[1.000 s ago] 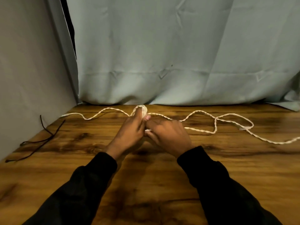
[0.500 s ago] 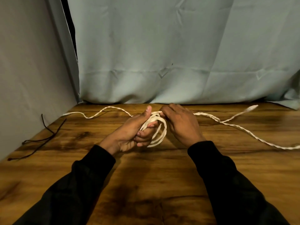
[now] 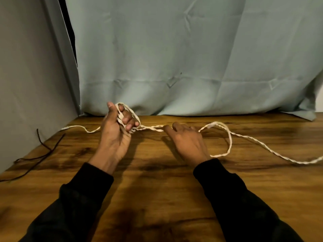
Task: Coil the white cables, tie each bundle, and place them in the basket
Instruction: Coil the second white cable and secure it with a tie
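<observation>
A white twisted cable (image 3: 248,137) lies across the far part of the wooden table (image 3: 157,189). My left hand (image 3: 117,131) is raised at the back left, palm up, with a few loops of the cable wound round its curled fingers. From those loops a stretch of cable runs right to my right hand (image 3: 188,140), which pinches it low over the table. Past my right hand the cable makes a loose loop and trails off the right edge. One loose end lies on the table to the left of my left hand. No basket is in view.
A thin black cord (image 3: 40,154) lies along the table's left edge. A pale blue cloth (image 3: 192,67) hangs behind the table, and a grey wall panel (image 3: 26,84) closes the left side.
My hands have drawn apart: the left rose and moved left with the loops, the right slid right along the cable. The slack on the right now forms a loop.
</observation>
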